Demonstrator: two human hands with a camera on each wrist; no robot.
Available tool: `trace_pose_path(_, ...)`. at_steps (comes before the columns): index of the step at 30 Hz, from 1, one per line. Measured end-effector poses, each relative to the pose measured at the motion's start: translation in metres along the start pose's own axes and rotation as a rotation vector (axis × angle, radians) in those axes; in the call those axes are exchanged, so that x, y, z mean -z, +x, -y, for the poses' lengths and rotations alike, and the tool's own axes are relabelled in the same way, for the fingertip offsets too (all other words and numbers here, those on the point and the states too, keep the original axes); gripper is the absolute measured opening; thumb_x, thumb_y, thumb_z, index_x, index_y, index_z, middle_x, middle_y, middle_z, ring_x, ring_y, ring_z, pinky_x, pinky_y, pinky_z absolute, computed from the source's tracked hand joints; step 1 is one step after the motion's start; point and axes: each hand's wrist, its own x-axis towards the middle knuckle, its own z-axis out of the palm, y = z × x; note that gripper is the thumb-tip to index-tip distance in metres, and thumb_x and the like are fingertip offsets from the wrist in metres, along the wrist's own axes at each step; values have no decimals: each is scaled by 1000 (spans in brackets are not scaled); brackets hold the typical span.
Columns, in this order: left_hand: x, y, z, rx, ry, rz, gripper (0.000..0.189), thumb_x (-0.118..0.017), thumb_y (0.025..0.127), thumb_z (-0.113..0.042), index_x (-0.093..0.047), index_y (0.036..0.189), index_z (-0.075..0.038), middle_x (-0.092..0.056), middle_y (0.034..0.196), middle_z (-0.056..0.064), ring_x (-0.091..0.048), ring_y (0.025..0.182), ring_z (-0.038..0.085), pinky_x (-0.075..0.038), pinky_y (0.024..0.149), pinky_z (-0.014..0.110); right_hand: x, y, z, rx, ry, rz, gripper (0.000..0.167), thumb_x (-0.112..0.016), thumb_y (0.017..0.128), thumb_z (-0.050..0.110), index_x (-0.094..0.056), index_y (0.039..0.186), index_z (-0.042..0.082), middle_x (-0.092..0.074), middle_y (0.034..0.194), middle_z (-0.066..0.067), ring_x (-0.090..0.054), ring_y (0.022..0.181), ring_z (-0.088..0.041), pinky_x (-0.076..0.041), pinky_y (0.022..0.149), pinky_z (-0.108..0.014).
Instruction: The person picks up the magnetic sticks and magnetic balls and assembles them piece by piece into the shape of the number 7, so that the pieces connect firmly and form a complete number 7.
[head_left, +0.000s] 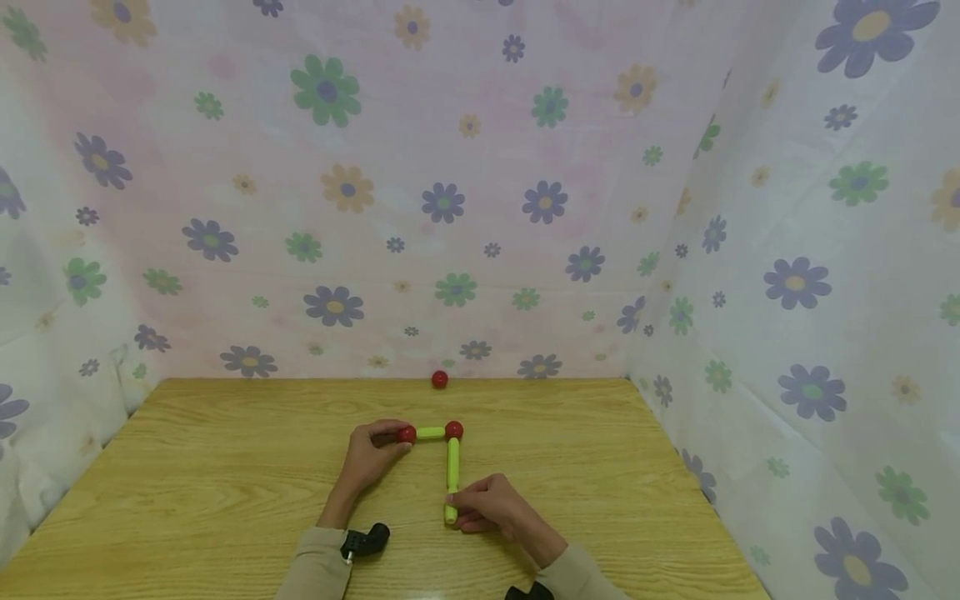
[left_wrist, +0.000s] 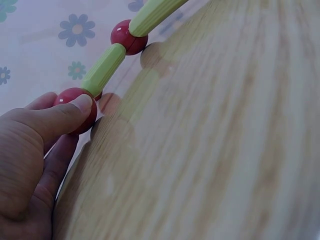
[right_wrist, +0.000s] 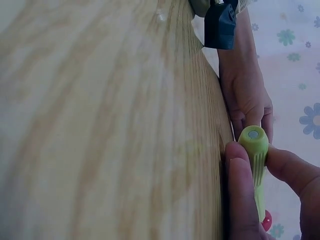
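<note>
My left hand (head_left: 367, 457) pinches a red ball (left_wrist: 75, 102) between thumb and fingers. A short yellow-green magnetic rod (head_left: 431, 433) joins it to a second red ball (head_left: 453, 430), which forms a corner. From that corner a longer yellow-green rod (head_left: 453, 462) runs toward me. At its near end my right hand (head_left: 495, 504) pinches a yellow-green rod piece (right_wrist: 257, 160), in line with the longer one; the fingers partly cover where they meet. A small grey disc shows in the piece's free end in the right wrist view.
Another red ball (head_left: 439, 380) lies apart at the far edge of the wooden table (head_left: 225, 467). Flower-patterned cloth (head_left: 480, 250) hangs behind the table and along both sides. Black wrist devices (head_left: 365, 542) sit at both cuffs.
</note>
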Motion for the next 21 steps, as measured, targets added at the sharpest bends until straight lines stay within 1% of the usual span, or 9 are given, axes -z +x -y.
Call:
trace_pose_path(2, 0, 0, -1, 15, -2, 6, 30, -81, 82, 4, -76, 112, 3, -73, 111, 23, -74, 98, 23, -59, 84, 22, 0, 0, 0, 4, -4, -1, 25, -78, 91, 20, -77, 98, -3, -74, 77, -7, -70, 62, -8, -60, 60, -22)
trace_pose_path(3, 1, 0, -1, 38, -9, 8, 31, -82, 83, 3, -76, 113, 2, -73, 112, 22, -73, 99, 24, -58, 85, 22, 0, -1, 1, 7, -7, -1, 25, -77, 91, 20, -76, 99, -3, -74, 77, -7, -70, 62, -8, -61, 60, -22)
trace_pose_path(6, 1, 0, -3, 73, -5, 11, 33, -82, 83, 2, -75, 115, 1, -72, 115, 22, -72, 103, 32, -58, 86, 23, -1, -1, 2, 15, -14, 1, 24, -77, 91, 19, -75, 100, -3, -74, 79, -8, -71, 64, -9, -61, 62, -23)
trace_pose_path(9, 1, 0, -2, 91, -3, 9, 33, -81, 84, 2, -75, 115, 2, -73, 114, 22, -72, 104, 35, -58, 87, 24, -1, 0, 3, 27, -15, 20, 24, -76, 93, 18, -74, 103, -3, -74, 80, -8, -71, 66, -10, -62, 64, -24)
trace_pose_path(14, 0, 0, 0, 90, -9, 16, 31, -80, 86, 1, -75, 117, 2, -73, 114, 22, -71, 106, 35, -58, 88, 25, 0, 2, 3, 40, -14, 56, 24, -73, 95, 17, -72, 106, -4, -74, 82, -7, -71, 68, -10, -62, 66, -25)
trace_pose_path(21, 0, 0, 1, 78, 3, 39, 32, -78, 87, 1, -74, 119, 1, -72, 117, 22, -71, 107, 37, -58, 89, 25, 0, 6, 2, 56, -18, 67, 23, -72, 96, 17, -71, 106, -4, -74, 84, -7, -71, 70, -11, -62, 67, -25)
